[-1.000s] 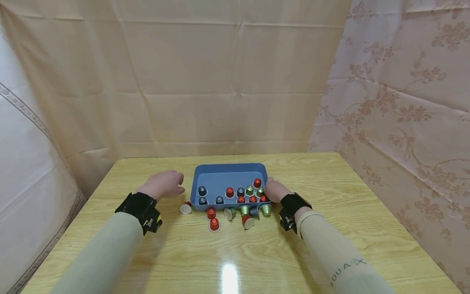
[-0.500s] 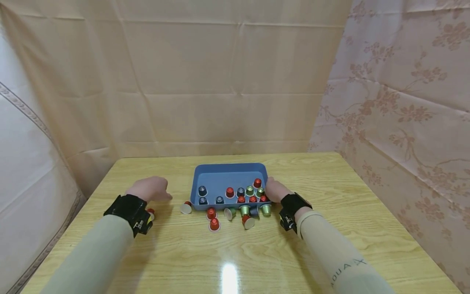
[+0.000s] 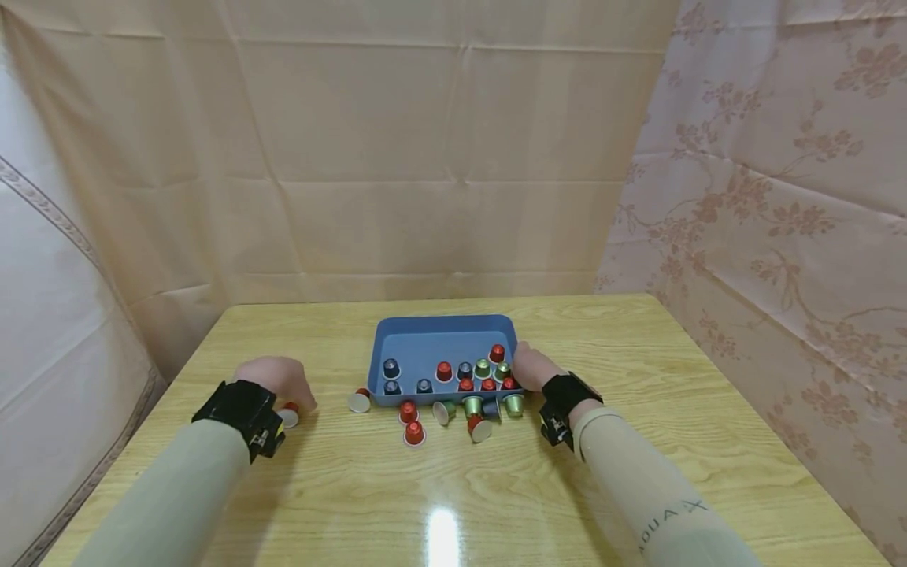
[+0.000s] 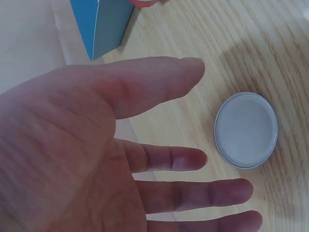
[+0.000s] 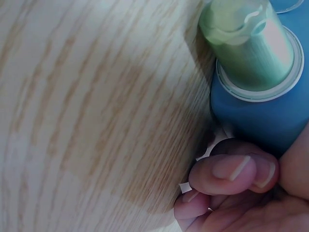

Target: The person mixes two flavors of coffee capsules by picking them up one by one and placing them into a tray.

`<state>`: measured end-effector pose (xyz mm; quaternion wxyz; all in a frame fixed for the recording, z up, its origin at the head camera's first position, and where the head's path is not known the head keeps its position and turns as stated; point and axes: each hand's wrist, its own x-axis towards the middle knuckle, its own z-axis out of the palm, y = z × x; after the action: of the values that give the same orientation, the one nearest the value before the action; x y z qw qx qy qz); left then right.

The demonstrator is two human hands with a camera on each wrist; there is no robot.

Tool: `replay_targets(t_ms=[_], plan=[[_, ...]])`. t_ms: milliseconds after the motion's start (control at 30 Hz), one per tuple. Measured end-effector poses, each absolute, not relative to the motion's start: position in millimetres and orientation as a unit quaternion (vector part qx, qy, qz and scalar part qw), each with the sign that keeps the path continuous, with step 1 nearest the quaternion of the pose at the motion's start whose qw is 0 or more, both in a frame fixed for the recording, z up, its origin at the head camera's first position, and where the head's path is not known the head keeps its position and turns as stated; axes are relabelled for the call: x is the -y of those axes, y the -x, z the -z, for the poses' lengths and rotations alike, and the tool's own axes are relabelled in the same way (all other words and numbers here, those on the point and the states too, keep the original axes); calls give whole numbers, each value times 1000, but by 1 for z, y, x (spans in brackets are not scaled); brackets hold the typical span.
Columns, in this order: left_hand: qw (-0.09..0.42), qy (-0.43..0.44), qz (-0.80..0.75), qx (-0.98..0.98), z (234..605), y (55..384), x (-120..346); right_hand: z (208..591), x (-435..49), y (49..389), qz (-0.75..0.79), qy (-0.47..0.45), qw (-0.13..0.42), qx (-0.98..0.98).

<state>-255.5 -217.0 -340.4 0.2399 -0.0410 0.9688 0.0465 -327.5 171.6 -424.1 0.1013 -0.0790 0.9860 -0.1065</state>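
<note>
My left hand (image 3: 276,378) hovers over the left part of the table with nothing in its grasp. In the left wrist view its thumb and fingers are straight and apart, beside a coffee capsule (image 4: 246,130) lying with its pale lid showing. The head view shows this red capsule (image 3: 289,415) partly behind the hand. My right hand (image 3: 534,366) grips the blue tray (image 3: 439,327) by its right side near the front corner. Its curled fingers (image 5: 222,174) lie against the tray wall in the right wrist view, near a green capsule (image 5: 251,48).
Red, green and dark blue capsules stand inside the tray, mostly along its front and right. Several more lie before it, including two upright red ones (image 3: 414,434) and a tipped red one (image 3: 479,429). Another tipped capsule (image 3: 359,402) is by the tray's left corner.
My left hand has moved left and toward me, from beside the tray to the far-left red capsule, which came into view. The right hand and the tray have stayed put.
</note>
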Motion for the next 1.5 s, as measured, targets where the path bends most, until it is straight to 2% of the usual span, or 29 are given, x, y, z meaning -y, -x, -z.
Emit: replay_targets(t_ms=[333,500,700,1067,1500], plan=[[245,36,-40,-968,343,252,217,423,-172,326,130,59,116,-983],[238,5,-18,-971,346,250,217,425,-173,327,120,71,108,-984],[234,32,-36,-971,347,249,214,428,-174,327,93,101,87,-987],[222,16,-37,-974,347,253,213,429,-174,328,107,86,88,-987],[160,-68,-38,-984,352,281,210,427,-173,328,97,91,94,-987]])
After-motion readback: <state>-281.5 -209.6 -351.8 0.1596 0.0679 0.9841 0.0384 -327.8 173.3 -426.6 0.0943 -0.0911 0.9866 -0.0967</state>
